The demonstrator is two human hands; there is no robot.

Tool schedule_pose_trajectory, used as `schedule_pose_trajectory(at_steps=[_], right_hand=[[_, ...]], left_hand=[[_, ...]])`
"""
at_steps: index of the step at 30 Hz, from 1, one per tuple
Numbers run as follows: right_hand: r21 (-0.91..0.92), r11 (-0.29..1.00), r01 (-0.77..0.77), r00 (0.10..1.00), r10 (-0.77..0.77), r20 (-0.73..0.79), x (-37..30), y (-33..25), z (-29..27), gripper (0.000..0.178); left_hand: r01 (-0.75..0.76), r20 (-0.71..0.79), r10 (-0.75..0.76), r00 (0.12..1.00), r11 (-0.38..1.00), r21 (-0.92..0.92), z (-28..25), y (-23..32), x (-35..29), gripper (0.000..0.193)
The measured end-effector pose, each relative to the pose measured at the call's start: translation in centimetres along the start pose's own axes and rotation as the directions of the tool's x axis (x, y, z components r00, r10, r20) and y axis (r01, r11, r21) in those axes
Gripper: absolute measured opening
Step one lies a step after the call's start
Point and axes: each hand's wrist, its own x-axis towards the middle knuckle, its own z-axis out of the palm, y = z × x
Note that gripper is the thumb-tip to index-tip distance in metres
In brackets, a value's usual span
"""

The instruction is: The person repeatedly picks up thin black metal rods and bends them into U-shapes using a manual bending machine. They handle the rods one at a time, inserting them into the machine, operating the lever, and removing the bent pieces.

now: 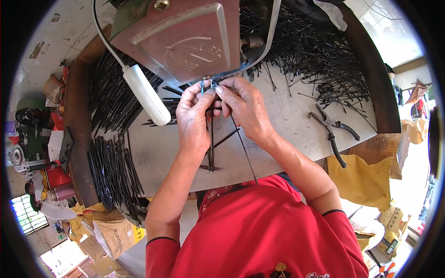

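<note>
My left hand [193,116] and my right hand [245,104] meet just under the head of a painted machine [185,39]. Thumb and fingers of each are closed in a pinch at its lower tip. Below my left fingers hangs a thin black rod [212,139]. Another thin black rod [244,148] slants down from my right fingers toward my red shirt. The fingers hide the rods' upper ends and the small metal part of the machine between them. A dark rod [225,138] crosses behind these two, near the metal tabletop [282,148].
Bundled black rods [113,171] lie along the left side. A tangled heap of black rods [315,60] spreads at the far right. Pliers [331,127] rest on the right. A white bar-shaped lamp [146,95] hangs left of my hands. A raised brown rim [371,69] borders the table.
</note>
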Motion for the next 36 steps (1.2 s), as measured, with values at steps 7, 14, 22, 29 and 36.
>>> schedule_pose_trajectory(at_steps=[7,14,22,29,36], right_hand=[[0.13,0.991,-0.016,1.0,0.013,0.019,0.2,0.4,0.0,0.017],[0.196,0.979,-0.054,0.999,0.051,0.018,0.1,-0.1,-0.1,0.016],[0.233,0.971,-0.054,0.998,0.042,0.056,0.2,-0.1,-0.4,0.016],[0.274,0.961,-0.03,0.999,0.017,0.05,0.5,0.5,-0.2,0.015],[0.073,0.997,-0.018,0.996,0.011,0.091,1.0,-0.5,-0.8,0.017]], left_hand=[[0.044,0.003,-0.044,0.999,0.993,-0.108,-0.1,-0.1,0.0,0.021],[0.034,0.016,-0.032,0.999,0.993,-0.113,0.1,-0.1,0.0,0.019],[0.016,-0.012,-0.017,1.0,0.995,-0.099,0.1,-0.3,0.1,0.02],[0.015,-0.023,-0.017,1.0,0.996,-0.09,0.2,-0.2,0.0,0.019],[0.123,-0.063,-0.132,0.989,0.984,-0.128,0.4,0.8,0.1,0.016]])
